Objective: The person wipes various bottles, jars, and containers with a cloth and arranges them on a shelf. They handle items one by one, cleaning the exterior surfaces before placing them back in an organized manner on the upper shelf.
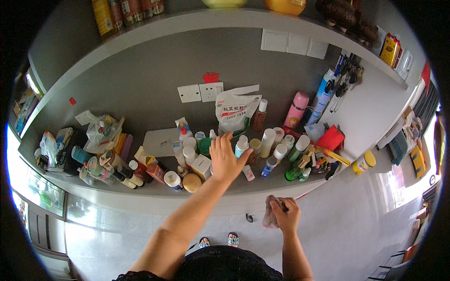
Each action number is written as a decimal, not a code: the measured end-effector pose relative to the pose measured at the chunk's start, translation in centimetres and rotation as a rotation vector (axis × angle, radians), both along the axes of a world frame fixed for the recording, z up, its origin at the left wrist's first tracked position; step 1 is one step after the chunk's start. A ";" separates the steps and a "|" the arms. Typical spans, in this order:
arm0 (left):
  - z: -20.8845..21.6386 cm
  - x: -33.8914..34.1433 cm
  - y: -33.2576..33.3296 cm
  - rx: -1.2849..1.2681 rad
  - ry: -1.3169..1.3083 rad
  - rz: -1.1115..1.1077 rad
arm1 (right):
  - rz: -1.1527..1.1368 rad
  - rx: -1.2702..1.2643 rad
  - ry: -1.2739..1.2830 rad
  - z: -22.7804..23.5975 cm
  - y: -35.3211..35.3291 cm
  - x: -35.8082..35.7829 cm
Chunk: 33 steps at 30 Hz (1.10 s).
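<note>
Head view: the right hand (289,214), right of centre in the lower half of the frame, has its grip closed on a cloth (270,215), pinched between thumb and bent fingers in front of the worktop (236,186). The cloth is a dull greyish pink, limp and bunched, with darker creases; most of it shows to the left of the fingers. The left hand (226,159) is at the centre of the frame over the worktop, its back showing, its grip spread wide with the thumb well apart from the fingers. In that gap stands a bottle (242,147), upright, with a white cap and a pale blue body; whether the hand touches it, I cannot tell. Just right of the bottle is a brownish jar (254,146), and lower down, a small white bottle (248,173). Left of the hand are a white box (201,165) and a green tub (204,146). Behind the fingers, a white pouch (234,114) stands near the wall (154,89).
</note>
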<state>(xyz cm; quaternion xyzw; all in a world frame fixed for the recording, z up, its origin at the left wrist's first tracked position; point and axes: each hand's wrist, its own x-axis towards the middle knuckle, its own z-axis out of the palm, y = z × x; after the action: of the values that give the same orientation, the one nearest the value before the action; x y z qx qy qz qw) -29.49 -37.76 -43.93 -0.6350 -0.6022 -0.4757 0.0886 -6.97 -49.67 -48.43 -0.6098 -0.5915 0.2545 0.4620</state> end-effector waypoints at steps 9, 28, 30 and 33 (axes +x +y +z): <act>-0.6 -0.7 2.4 -0.498 0.160 -0.009 | -0.021 0.024 0.014 1.1 -1.2 -1.0; 11.7 -9.2 -5.8 -0.421 -1.830 -1.025 | 0.066 0.138 0.019 3.7 -2.0 -4.1; 10.4 -9.4 -8.0 -0.510 -2.077 -1.172 | 0.138 0.120 0.083 4.5 -2.0 -5.0; 8.1 -9.9 -10.3 -0.539 -2.013 -1.268 | 0.229 0.097 0.151 6.2 -2.0 -6.5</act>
<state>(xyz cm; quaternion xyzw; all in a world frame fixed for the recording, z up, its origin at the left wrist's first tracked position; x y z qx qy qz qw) -39.39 -48.02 -35.87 -0.1620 -0.0644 -0.5738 -0.8002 -13.52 -51.67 -42.25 -0.4946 -0.6324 0.3215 0.5021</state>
